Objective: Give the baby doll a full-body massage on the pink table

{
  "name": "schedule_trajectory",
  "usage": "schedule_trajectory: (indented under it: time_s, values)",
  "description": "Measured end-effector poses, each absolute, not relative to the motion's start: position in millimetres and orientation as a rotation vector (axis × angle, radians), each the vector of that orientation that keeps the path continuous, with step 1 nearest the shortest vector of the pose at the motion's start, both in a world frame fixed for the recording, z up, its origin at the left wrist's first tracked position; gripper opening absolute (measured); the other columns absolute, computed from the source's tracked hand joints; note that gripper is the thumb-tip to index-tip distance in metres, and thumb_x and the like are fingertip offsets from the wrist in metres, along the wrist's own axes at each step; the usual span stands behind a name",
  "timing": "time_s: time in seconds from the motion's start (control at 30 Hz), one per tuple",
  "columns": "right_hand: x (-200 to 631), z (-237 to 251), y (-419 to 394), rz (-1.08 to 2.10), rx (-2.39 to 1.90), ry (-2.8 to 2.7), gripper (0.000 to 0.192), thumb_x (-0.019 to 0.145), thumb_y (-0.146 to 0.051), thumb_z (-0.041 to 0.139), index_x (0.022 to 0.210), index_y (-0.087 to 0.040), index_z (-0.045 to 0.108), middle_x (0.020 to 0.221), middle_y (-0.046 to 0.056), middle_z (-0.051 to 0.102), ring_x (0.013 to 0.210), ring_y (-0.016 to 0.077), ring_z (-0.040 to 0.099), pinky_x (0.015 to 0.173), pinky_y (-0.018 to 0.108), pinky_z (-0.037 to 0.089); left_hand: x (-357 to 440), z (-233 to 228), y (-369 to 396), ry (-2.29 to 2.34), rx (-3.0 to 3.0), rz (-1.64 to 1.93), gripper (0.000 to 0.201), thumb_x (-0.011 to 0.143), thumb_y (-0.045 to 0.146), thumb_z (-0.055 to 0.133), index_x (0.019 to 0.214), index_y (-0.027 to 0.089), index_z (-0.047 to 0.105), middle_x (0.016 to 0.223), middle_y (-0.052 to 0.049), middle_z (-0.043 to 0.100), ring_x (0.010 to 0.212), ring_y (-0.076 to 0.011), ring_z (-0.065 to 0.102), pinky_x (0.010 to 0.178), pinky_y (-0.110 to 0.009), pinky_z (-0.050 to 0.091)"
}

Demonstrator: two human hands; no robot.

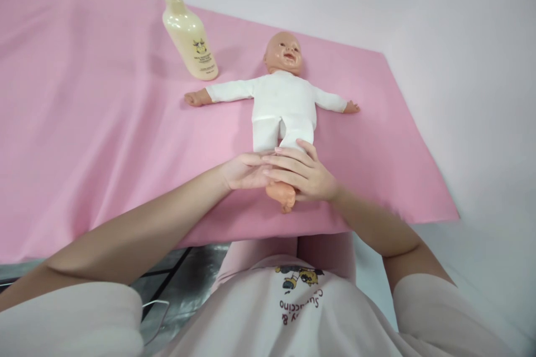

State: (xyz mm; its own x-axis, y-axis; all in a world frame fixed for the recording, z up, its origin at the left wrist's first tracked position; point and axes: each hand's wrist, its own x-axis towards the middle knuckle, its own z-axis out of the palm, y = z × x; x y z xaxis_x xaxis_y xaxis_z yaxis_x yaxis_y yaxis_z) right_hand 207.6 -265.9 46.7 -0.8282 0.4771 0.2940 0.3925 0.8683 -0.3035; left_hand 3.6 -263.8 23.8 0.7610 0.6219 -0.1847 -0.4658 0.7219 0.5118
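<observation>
A baby doll [285, 97] lies on its back in a white cloth suit, head toward the far edge and arms spread wide. My left hand [248, 170] is at its lower legs from the left, palm turned up, with its fingertips partly hidden behind the other hand. From the right, my right hand [307, 174] wraps its fingers over the doll's lower leg and the fingers of my left hand. One bare doll foot [282, 195] sticks out below both hands; the other foot is hidden.
A pale yellow pump bottle [190, 39] with a cow picture stands beyond the doll's arm on the left. Pink cloth [125, 122] covers the table, whose near edge is just in front of my body. A white wall [460, 67] borders the far and right sides.
</observation>
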Motion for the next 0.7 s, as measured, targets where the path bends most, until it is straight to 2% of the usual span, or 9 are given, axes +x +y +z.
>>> schedule_trajectory:
  time_s: [0.17, 0.27, 0.37, 0.43, 0.53, 0.7]
  values:
    - [208, 41, -264, 0.344, -0.603, -2.564, 0.032, 0.087, -0.057, 0.063, 0.108, -0.033, 0.067, 0.123, -0.002, 0.073, 0.129, 0.0241, 0.060, 0.124, 0.053, 0.032, 2, 36, -263, 0.328, 0.462, 0.529, 0.019, 0.092, 0.025, 0.054, 0.104, 0.013, 0.063, 0.088, -0.007, 0.067, 0.087, -0.0231, 0.067, 0.093, -0.039, 0.050]
    - [210, 33, -262, 0.257, -0.509, -2.447, 0.034, 0.088, -0.060, 0.059, 0.105, -0.031, 0.067, 0.112, 0.000, 0.075, 0.116, 0.0231, 0.067, 0.119, 0.052, 0.040, 3, 40, -263, 0.304, 0.470, 0.533, 0.025, 0.093, 0.034, 0.053, 0.101, 0.013, 0.063, 0.082, -0.007, 0.064, 0.082, -0.0241, 0.065, 0.087, -0.038, 0.049]
    - [211, 32, -261, 0.109, -0.389, -2.339, 0.036, 0.088, -0.064, 0.059, 0.098, -0.030, 0.068, 0.097, -0.001, 0.076, 0.098, 0.0203, 0.071, 0.106, 0.047, 0.051, 4, 37, -262, 0.279, 0.469, 0.517, 0.033, 0.090, 0.039, 0.056, 0.106, 0.011, 0.063, 0.084, -0.008, 0.065, 0.082, -0.0233, 0.063, 0.079, -0.033, 0.048]
    - [211, 34, -260, 0.025, -0.359, -2.291, 0.029, 0.092, -0.056, 0.057, 0.092, -0.029, 0.068, 0.088, -0.002, 0.076, 0.087, 0.0174, 0.071, 0.097, 0.042, 0.056, 5, 35, -262, 0.262, 0.481, 0.489, 0.038, 0.088, 0.042, 0.057, 0.109, 0.010, 0.063, 0.086, -0.010, 0.066, 0.084, -0.0235, 0.062, 0.079, -0.032, 0.047]
    - [211, 37, -259, 0.019, -0.415, -2.313, 0.026, 0.095, -0.046, 0.055, 0.081, -0.028, 0.066, 0.076, -0.003, 0.073, 0.073, 0.0157, 0.068, 0.088, 0.040, 0.057, 5, 33, -262, 0.222, 0.524, 0.447, 0.044, 0.088, 0.046, 0.056, 0.112, 0.010, 0.063, 0.091, -0.011, 0.068, 0.091, -0.0253, 0.063, 0.083, -0.033, 0.046]
    - [214, 39, -256, 0.111, -0.470, -2.313, 0.033, 0.086, -0.057, 0.060, 0.073, -0.027, 0.060, 0.067, -0.002, 0.068, 0.067, 0.0177, 0.066, 0.076, 0.040, 0.057, 6, 31, -261, 0.153, 0.599, 0.388, 0.054, 0.088, 0.053, 0.054, 0.120, 0.009, 0.060, 0.103, -0.015, 0.070, 0.107, -0.0300, 0.064, 0.095, -0.038, 0.043]
